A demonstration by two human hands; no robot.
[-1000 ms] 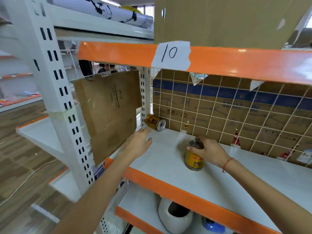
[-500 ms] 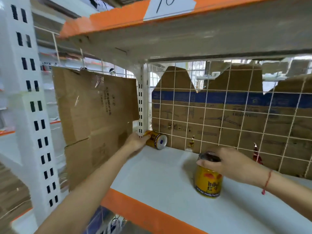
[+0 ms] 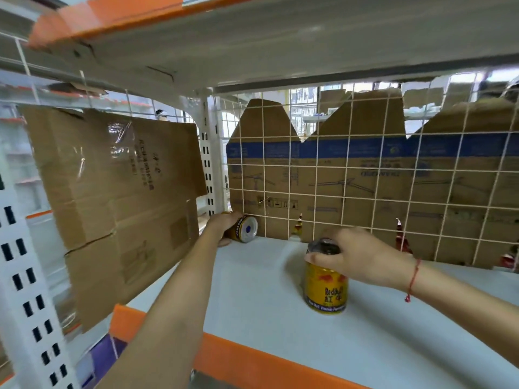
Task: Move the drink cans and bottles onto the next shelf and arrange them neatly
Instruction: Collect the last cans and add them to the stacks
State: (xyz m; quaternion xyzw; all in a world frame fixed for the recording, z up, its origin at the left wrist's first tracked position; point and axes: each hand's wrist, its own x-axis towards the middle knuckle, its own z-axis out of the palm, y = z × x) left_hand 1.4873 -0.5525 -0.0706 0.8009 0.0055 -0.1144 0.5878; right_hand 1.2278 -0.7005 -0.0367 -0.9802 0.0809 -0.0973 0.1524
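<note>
A white shelf [image 3: 280, 318] with an orange front edge [image 3: 252, 363] is seen from just above its deck. At about 11 o'clock from the middle of the deck, in the back left corner, a gold drink can [image 3: 245, 229] lies on its side with its silvery end turned toward the camera; it is touching the wire mesh back [image 3: 317, 178]. The left hand [image 3: 224, 226] is wrapped over the body of this lying can, fingers curled round it and the thumb low against the deck.

Toward 3 o'clock from that corner, nearer the front, a second gold Red Bull can [image 3: 325, 284] stands upright on the deck. It is gripped at its top rim by the right hand [image 3: 362, 258], whose fingers are curled down over the lid from the right. A red string bracelet [image 3: 412, 279] is worn on that wrist.

Flattened cardboard [image 3: 365, 192] with a blue band is fixed behind the mesh. At 9 o'clock, another cardboard sheet [image 3: 118, 203] hangs tilted against the white perforated upright [image 3: 209, 164]. The underside of the upper shelf [image 3: 280, 46] fills the top of the view.
</note>
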